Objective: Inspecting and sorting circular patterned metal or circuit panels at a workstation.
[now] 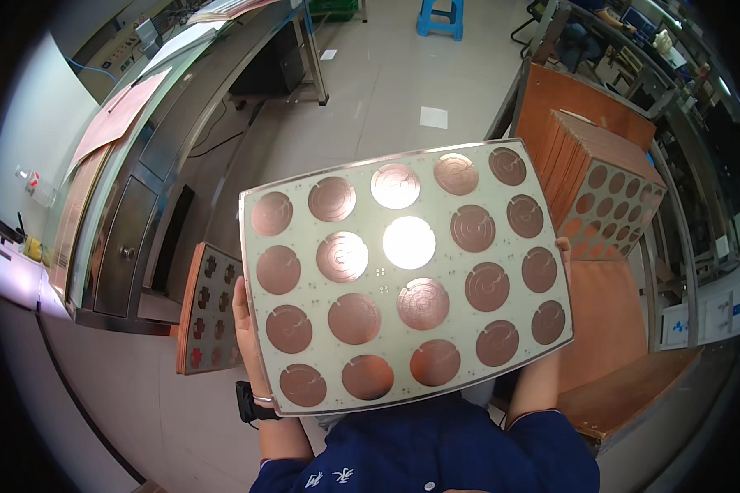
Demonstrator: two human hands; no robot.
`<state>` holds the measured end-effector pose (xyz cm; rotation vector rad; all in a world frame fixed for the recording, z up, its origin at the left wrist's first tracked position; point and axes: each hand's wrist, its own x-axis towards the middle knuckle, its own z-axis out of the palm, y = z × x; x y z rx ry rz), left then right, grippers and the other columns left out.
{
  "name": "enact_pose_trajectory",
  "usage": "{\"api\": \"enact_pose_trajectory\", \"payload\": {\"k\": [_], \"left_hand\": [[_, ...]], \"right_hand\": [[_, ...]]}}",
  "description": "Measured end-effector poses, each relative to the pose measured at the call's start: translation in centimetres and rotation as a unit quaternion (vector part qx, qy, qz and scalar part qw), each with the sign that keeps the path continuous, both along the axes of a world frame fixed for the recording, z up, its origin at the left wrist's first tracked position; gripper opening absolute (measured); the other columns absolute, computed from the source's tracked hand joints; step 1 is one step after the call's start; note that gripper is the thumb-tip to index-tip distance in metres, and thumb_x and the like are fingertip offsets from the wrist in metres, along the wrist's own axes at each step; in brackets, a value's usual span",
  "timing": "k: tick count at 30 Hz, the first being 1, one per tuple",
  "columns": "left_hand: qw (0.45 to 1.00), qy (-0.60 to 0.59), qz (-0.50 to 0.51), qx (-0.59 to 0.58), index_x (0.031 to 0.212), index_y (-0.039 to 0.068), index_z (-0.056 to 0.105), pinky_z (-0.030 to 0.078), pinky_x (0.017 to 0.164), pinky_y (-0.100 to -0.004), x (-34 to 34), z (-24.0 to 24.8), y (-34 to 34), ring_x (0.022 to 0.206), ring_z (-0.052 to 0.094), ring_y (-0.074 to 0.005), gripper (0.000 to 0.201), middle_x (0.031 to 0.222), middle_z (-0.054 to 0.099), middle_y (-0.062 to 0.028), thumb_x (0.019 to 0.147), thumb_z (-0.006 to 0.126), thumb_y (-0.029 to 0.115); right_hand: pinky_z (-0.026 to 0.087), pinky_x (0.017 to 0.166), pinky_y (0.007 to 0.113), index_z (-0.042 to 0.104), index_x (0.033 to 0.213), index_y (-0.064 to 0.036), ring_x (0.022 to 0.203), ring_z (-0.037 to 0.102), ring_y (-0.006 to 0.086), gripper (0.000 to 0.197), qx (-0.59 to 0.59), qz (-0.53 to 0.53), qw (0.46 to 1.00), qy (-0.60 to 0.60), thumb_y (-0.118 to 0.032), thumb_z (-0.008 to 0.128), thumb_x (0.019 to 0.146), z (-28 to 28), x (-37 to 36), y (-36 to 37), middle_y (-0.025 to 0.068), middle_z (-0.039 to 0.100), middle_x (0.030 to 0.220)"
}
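A large rectangular circuit board panel [381,282] fills the middle of the view, tilted up toward me. Its pale face carries rows of round copper discs, several of them bright with glare. At its left edge is my left hand [244,316], fingers along the side and the palm partly behind the board. My right hand [564,248] grips the opposite edge; only its fingertips show, the rest being hidden behind the panel. Both forearms rise from the lower edge, and a black device [247,401] is strapped at the left wrist.
A stack of similar copper-patterned panels [610,201] leans on an orange-brown wooden rack [604,316] at right. Another patterned stack [210,308] stands low at left, near a metal workbench [123,246]. Farther off are a blue stool [441,18] and a seated person [580,45].
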<state>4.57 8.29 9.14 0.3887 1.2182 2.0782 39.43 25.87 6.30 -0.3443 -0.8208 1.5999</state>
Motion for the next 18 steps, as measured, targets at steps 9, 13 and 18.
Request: {"api": "enact_pose_trajectory", "payload": {"k": [9, 13, 18], "left_hand": [[0.999, -0.032, -0.037, 0.016, 0.131, 0.007, 0.039, 0.051, 0.090, -0.0410, -1.4, -2.7, -1.7, 0.111, 0.055, -0.0229, 0.040, 0.124, 0.052, -0.0135, 0.096, 0.046, 0.024], [0.983, -0.135, -0.095, 0.081, 0.131, 0.007, 0.040, 0.049, 0.092, -0.0433, -1.7, -7.9, -3.3, 0.114, 0.053, -0.0235, 0.040, 0.124, 0.052, -0.0139, 0.096, 0.044, 0.027], [0.966, -0.164, -0.181, 0.084, 0.129, 0.008, 0.044, 0.038, 0.101, -0.0486, 1.3, -6.4, -1.8, 0.122, 0.045, -0.0259, 0.041, 0.126, 0.051, -0.0149, 0.098, 0.037, 0.033]], "right_hand": [[0.056, 0.076, 0.030, 0.050, 0.123, -0.0004, 0.097, 0.061, 0.0178, 0.045, -0.096, 0.073, 0.969, -0.216, -0.036, 0.039, 0.097, -4.7, 4.2, 0.2, 0.0124, 0.059, 0.114], [0.048, 0.068, 0.024, 0.054, 0.090, -0.0060, 0.080, 0.054, 0.0087, 0.024, -0.171, 0.026, 0.946, -0.275, -0.028, 0.047, 0.096, -2.4, 1.0, -1.1, -0.0005, 0.054, 0.091], [0.050, 0.073, 0.028, 0.054, 0.100, -0.0043, 0.086, 0.058, 0.0128, 0.020, -0.166, 0.051, 0.984, -0.046, -0.023, 0.049, 0.095, -2.4, -1.5, -1.6, 0.0042, 0.058, 0.098]]}}
